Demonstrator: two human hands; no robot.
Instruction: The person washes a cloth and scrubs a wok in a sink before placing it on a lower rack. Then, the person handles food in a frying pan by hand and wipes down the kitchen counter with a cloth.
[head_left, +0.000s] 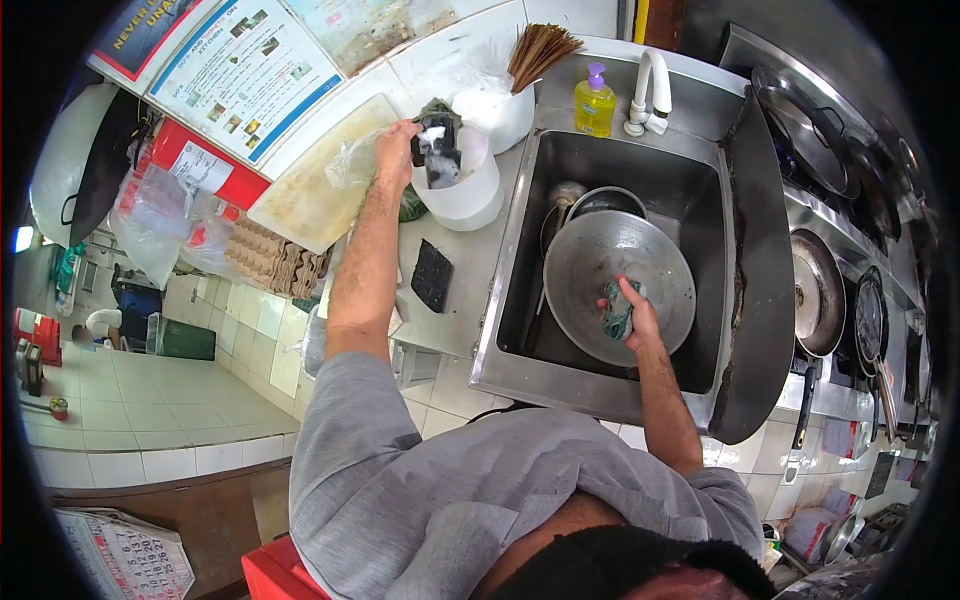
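Note:
My left hand (397, 150) is closed on a dark scouring pad (437, 140) with white suds on it, above the mouth of a white plastic tub (465, 205). Inside a wide metal pan (575, 265), my right hand (638, 315) grips a green scouring pad (618, 312) against the inner surface. The pan lies in the stainless steel sink (690, 180), partly covering another round pan (607, 198) and some utensils. A flat black pad (432, 275) lies on the counter below the tub.
A white faucet (650, 95) and a yellow soap bottle (594, 100) stand behind the sink. A bundle of brown bristles (540, 55) rises from a white container. Pans (815, 290) sit on the stove at right. Egg trays (275, 260) and a cutting board (320, 185) are at left.

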